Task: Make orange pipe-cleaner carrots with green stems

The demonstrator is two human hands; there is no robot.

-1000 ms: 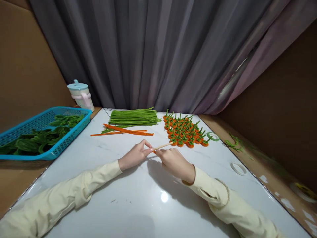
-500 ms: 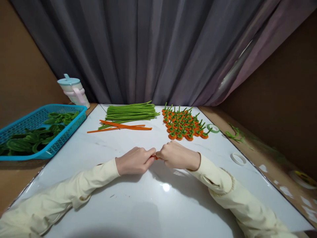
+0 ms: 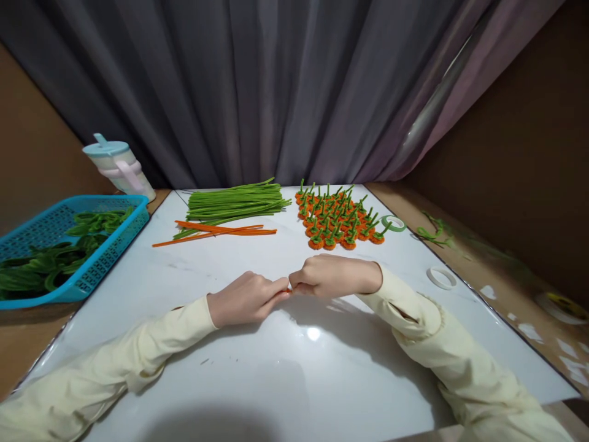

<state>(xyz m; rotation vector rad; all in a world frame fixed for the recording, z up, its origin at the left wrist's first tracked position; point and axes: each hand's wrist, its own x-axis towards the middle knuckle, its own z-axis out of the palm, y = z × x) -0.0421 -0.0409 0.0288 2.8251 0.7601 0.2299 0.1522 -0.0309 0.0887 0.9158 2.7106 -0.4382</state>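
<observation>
Over the middle of the white table, my left hand (image 3: 248,299) and my right hand (image 3: 319,276) meet fingertip to fingertip. Both are closed in a pinch on an orange pipe cleaner (image 3: 288,291), of which only a small bit shows; the fingers hide the rest. Beyond them lie a few straight orange pipe cleaners (image 3: 239,231) and a thick bundle of green pipe cleaners (image 3: 234,204). Behind my right hand stand rows of small orange rounds with green stems (image 3: 338,222), made of the same fuzzy material.
A blue basket (image 3: 110,261) with fuzzy green leaf shapes (image 3: 46,267) stands at the left, a lidded tumbler (image 3: 120,166) behind it. To the right lie a green tape roll (image 3: 394,223), a white tape roll (image 3: 442,278) and paper scraps (image 3: 530,332). A grey curtain (image 3: 257,92) hangs behind.
My right hand has turned slightly, its wrist now further right and higher. Both hands still pinch at the same spot. The whole view has shifted a little.
</observation>
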